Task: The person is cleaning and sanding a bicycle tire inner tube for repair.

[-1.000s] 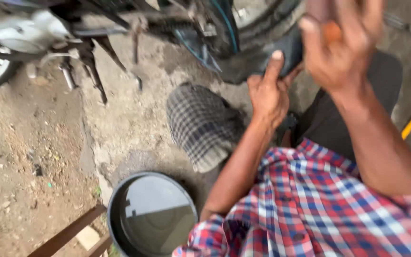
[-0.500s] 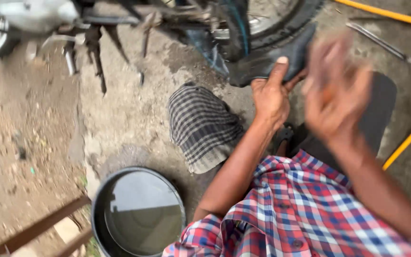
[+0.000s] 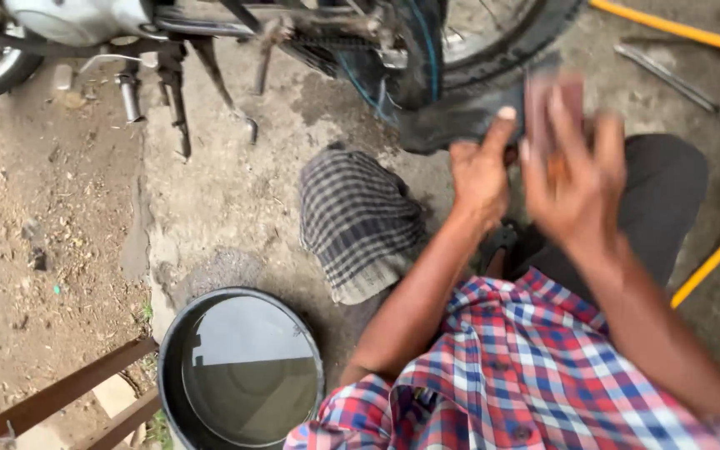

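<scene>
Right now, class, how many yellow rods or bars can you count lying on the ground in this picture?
2. One yellow rod lies along the top right edge. Another yellow rod slants at the right edge, beside the person's dark trouser leg. More may lie outside the view.

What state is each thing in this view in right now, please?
Left hand: pressing the black inner tube to the ground, thumb up.
Right hand: raised, motion-blurred; what it holds is unclear.
Black basin: upright, holding water.
Checked cloth: crumpled on the ground.
Motorcycle wheel: standing, tyre on.
</scene>
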